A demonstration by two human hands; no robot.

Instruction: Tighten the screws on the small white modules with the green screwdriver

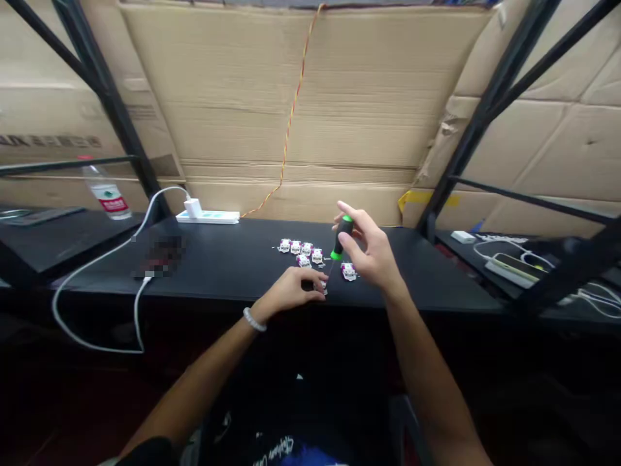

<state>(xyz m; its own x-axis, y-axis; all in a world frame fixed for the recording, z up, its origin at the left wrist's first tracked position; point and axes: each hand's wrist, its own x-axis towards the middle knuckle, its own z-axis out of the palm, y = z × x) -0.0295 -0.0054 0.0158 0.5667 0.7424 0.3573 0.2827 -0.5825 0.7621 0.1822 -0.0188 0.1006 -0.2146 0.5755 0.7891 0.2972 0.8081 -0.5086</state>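
Observation:
My right hand (366,243) grips a screwdriver (343,236) with a black and green handle, its thin shaft slanting down to the left. Under its tip, my left hand (295,287) pinches a small white and purple part (324,287) against the black table; the fingers partly hide it. Several similar small white and purple parts (295,246) lie in a loose group just beyond my left hand. Another such part (348,272) sits apart, below my right hand. What exactly these parts are is too small to tell.
A white power strip (213,217) with a plugged-in charger (193,207) lies at the back left. Its white cable (97,259) loops over the front edge to a blurred-out object (162,255). A water bottle (109,194) stands left; black metal posts (466,142) flank the table.

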